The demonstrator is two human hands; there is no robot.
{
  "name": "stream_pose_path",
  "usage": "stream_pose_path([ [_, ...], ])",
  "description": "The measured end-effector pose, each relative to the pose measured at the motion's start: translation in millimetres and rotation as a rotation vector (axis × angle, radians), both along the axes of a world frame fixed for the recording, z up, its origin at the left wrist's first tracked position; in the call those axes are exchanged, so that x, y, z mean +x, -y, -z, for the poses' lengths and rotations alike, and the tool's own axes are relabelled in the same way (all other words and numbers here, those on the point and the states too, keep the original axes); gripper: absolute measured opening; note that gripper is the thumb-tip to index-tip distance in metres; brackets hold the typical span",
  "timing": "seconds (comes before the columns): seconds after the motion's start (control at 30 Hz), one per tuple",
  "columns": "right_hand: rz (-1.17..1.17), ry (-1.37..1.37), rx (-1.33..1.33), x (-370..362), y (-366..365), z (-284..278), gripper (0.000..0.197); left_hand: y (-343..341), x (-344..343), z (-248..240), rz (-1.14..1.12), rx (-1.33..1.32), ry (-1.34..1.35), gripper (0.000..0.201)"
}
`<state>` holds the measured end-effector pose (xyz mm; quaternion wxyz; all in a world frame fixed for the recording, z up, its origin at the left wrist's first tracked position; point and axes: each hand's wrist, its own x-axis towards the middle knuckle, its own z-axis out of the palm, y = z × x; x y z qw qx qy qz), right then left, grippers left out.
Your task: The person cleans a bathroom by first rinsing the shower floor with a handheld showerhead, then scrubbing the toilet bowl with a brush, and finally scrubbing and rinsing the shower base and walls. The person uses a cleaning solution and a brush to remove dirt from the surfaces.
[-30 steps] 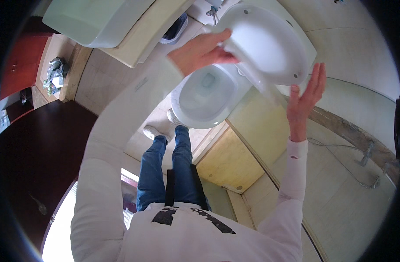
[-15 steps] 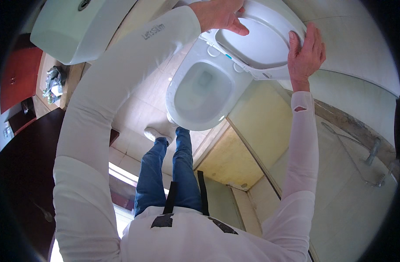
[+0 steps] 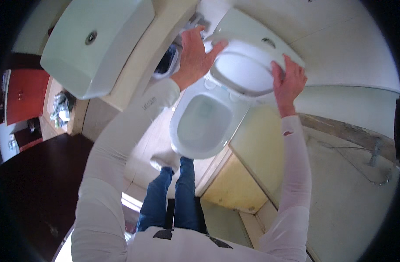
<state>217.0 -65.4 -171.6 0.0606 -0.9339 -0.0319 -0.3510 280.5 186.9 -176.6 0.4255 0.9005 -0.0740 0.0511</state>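
The raised toilet seat [image 3: 244,73] is upright b/w the two hands, above the back of the toilet bowl [image 3: 189,146] & in front of the pale cistern [image 3: 235,22]. L hand [image 3: 193,57] is unclenched, thumb spread by the seat's L edge; contact is blurred, can't tell. R hand [image 3: 289,81] is at the R edge, thumb & fingers apart; can't tell if it grasps or only rests there. Main risk, prob.: the seat tips fwd & slams onto the rim b/c neither hand clearly grips it; fingers near the hinge side could then get pinched. Uneven push from one side might also strain the hinges. Containers: bowl has water at the bottom; bin [image 3: 176,61] behind L hand looks dark inside, contents unclear; basin [image 3: 117,43], upper L, shows a metal drain fitting.
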Motion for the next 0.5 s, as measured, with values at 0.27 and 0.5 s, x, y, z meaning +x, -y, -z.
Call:
stream_pose_path([
  [0.27, 0.025, -0.026, 0.031, 1.4, -3.2, -3.1, 0.035, 28.5, 26.2, 28.0, 0.255, -0.149, 0.101, 0.063],
  [0.5, 0.065, -0.093, 0.002, 2.0, 1.4, 3.3, 0.036, 24.9, 42.5, 46.7, 0.302, -0.091, 0.053, 0.059],
])
